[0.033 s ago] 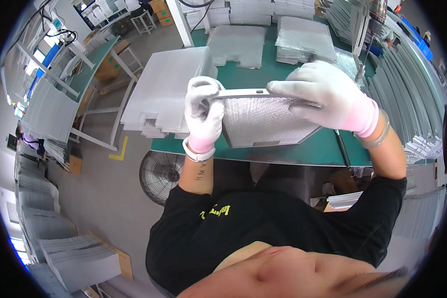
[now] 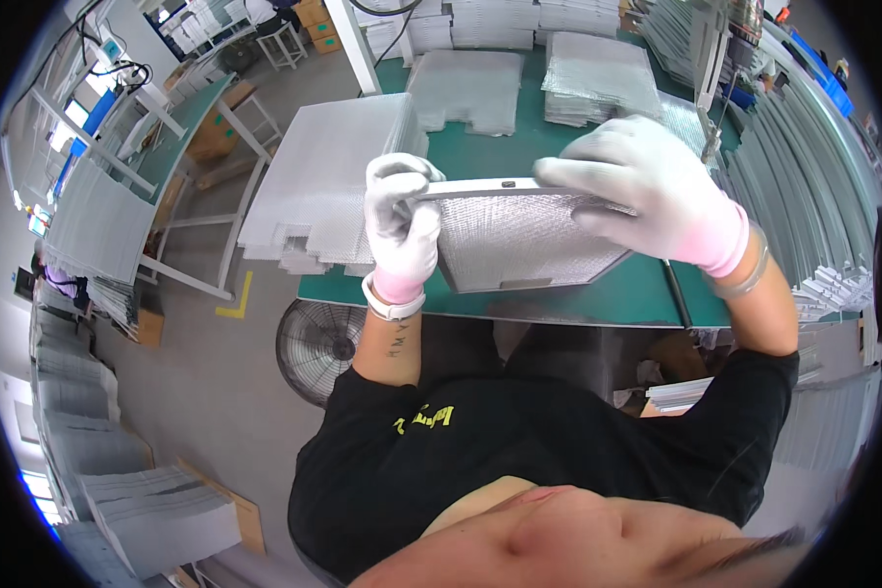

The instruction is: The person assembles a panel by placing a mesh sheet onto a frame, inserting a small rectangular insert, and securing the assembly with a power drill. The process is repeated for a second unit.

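A framed silver mesh filter panel (image 2: 529, 240) stands tilted over the green table, its narrow frame edge turned up. My left hand (image 2: 400, 216), in a white glove with a pink cuff, closes round the panel's upper left corner. At the upper right, my gloved right hand (image 2: 647, 191) grips the panel, fingers along the top edge and thumb against the mesh side. The grip's far side is hidden. A small dark slot shows in the top edge, and a pale tab sits at the lower edge. Right of the panel lies a black rod-like tool (image 2: 674, 294).
Stacked mesh sheets (image 2: 328, 162) stand left of my left hand. Farther back lie more mesh sheets (image 2: 465, 88) and another pile (image 2: 601, 73). Long metal strips (image 2: 789, 186) crowd the right side. A floor fan (image 2: 314, 348) stands below the green table's (image 2: 353, 287) left end.
My right hand has shifted slightly to the right along the panel's top edge. The panel's top edge has dropped a touch; my left hand keeps its hold.
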Motion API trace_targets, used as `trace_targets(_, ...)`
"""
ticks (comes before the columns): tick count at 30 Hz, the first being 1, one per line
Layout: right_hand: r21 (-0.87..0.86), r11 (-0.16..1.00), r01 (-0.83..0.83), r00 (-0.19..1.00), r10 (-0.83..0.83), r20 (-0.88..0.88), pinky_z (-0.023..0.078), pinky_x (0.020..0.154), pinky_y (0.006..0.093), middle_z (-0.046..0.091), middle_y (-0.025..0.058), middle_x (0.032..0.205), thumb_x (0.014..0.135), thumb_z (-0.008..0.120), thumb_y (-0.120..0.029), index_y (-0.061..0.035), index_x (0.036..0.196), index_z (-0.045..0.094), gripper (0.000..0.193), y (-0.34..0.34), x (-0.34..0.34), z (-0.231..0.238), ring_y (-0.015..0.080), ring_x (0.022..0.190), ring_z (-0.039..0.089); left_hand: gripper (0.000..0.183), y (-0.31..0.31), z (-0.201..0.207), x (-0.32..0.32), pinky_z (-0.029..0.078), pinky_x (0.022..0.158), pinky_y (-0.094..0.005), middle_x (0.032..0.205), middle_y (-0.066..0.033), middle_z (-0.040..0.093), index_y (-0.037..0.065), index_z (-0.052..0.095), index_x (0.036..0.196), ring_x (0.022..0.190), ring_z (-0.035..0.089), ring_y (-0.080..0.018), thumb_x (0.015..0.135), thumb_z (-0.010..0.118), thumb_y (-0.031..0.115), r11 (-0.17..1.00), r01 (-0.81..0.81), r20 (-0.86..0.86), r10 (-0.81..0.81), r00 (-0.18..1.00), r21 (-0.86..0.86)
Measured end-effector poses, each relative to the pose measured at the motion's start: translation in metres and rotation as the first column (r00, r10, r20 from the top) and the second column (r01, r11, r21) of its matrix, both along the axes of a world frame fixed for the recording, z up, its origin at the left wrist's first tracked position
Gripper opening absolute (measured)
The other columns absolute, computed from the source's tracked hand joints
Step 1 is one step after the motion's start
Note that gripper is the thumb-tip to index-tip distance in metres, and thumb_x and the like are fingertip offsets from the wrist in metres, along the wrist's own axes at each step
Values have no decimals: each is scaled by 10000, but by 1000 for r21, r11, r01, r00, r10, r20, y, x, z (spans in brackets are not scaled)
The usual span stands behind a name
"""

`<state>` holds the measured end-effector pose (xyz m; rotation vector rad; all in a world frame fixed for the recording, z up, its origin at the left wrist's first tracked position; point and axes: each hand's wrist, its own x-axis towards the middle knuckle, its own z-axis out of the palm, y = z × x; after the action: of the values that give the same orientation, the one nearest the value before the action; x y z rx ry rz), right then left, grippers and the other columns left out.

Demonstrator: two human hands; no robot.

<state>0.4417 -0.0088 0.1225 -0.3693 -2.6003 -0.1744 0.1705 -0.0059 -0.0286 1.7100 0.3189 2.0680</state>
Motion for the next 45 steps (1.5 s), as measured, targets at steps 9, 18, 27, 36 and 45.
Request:
trace_targets(9,-269,564,780,438,-801,-409,533,940,451,674,200,1142,900,666,-72,-20,1286,640,390,-3,175,-223,372,1025,660,409,12,11,4,453,1009,-320,1196,-118,547,12,410,1325,1077,579,-173,941,433,-129,960,-257,-174,235,956,-115)
trace_targets(18,-289,206,935,224,-974,34,554,706,447,637,188,949,1002,605,-233,-27,1106,582,232,-61,210,-328,320,817,683,290,37,100,170,532,701,-415,837,-85,669,124,681,1184,754,662,-291,913,584,153,800,286,-816,382,434,527)
trace_targets(27,-801,341,493,370,-915,-162,425,572,217,600,20,865,964,583,-73,-57,1455,523,495,-145,190,-137,42,614,464,589,52,22,199,460,715,-359,780,-12,600,130,655,1292,733,586,-195,830,745,484,888,-55,-777,428,462,457)
trace_targets(36,-280,603,747,568,-798,-202,505,653,337,639,136,911,960,530,15,-8,1513,464,557,-151,174,-73,215,720,602,423,37,-7,227,425,833,-436,765,-17,576,142,713,1036,748,575,-233,701,810,382,830,-405,-595,558,578,385)
trace_targets(45,-591,382,711,293,-924,-245,483,1032,338,645,201,1364,962,565,13,11,1474,509,515,-162,170,-102,297,1195,667,400,43,-10,229,424,808,-431,741,-15,555,151,714,1016,715,561,-235,684,809,354,812,-432,-522,583,623,393)
